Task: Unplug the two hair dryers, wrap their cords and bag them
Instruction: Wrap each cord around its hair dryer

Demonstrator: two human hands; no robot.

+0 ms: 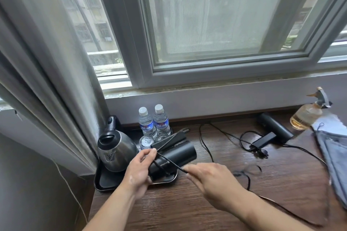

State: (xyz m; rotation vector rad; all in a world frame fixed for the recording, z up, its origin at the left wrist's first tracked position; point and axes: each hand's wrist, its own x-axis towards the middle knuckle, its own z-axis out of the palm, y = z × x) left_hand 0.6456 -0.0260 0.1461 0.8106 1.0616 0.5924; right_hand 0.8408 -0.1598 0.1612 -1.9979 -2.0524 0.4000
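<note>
My left hand grips a black hair dryer by its rear end, just above the black tray. Its handle is folded along the barrel. My right hand pinches the dryer's black cord, which crosses over the barrel and trails off to the right in a blur. A second black hair dryer lies on the wooden desk near the back right, its handle folded out and its cord looped loosely beside it. A grey cloth bag lies at the right edge.
A steel kettle stands on the black tray at the left, with two water bottles and upturned glasses behind it. A spray bottle sits at the back right. Curtain hangs at left; window sill runs behind.
</note>
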